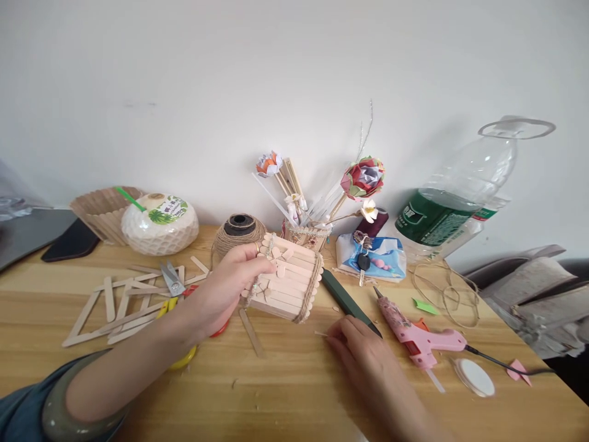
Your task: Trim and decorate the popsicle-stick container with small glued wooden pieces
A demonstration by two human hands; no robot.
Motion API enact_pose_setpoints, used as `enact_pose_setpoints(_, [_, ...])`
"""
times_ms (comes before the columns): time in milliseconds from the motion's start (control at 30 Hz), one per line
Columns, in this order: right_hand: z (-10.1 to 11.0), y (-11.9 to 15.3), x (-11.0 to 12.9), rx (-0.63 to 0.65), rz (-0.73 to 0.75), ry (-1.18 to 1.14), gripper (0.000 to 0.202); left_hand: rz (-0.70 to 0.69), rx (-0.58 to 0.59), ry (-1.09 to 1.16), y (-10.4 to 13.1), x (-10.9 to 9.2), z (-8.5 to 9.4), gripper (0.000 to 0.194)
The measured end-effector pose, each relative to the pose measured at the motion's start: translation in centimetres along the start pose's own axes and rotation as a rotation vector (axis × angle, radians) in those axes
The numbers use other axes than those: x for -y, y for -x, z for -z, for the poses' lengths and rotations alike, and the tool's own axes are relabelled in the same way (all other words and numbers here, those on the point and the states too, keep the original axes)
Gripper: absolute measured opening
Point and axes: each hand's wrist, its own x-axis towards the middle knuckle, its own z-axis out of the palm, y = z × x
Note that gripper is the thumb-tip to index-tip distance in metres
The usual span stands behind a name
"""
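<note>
My left hand [232,282] grips the left side of a small craft-stick box [294,279], thumb on its face. Twine runs along the box's left and right edges, and small wooden pieces form flower shapes on it. To the right and lower, my right hand [354,344] rests at the table with its fingers closed together; a small pale sliver [321,334] shows at the fingertips. Just beyond that hand lies a dark green cutter [347,301]. A pink glue gun [416,334] lies on the right.
Loose craft sticks [110,301] and scissors [172,279] lie at left. Behind stand a wrapped coconut [159,224], a twine spool [239,236], paper flowers [363,178], a tissue pack [391,261] and a large bottle [437,215]. A white disc [475,377] lies near the right edge.
</note>
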Motion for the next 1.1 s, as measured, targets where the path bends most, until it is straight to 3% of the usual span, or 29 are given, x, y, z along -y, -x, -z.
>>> enact_pose_setpoints(467, [1.1,-2.7,0.7,-0.026,0.109,0.064,0.021,-0.026,0.014,0.075,0.1,-0.2,0.2,0.008])
enact_pose_setpoints(900, [0.2,-4.5,2.4,0.134,0.099,0.253,0.014,-0.119,0.017,0.078,-0.2,-0.7,0.9,0.016])
enact_pose_setpoints(1100, [0.0,-5.0,2.7,0.206,0.103,0.236,0.018,-0.118,0.023,0.085,-0.2,-0.7,0.7,0.014])
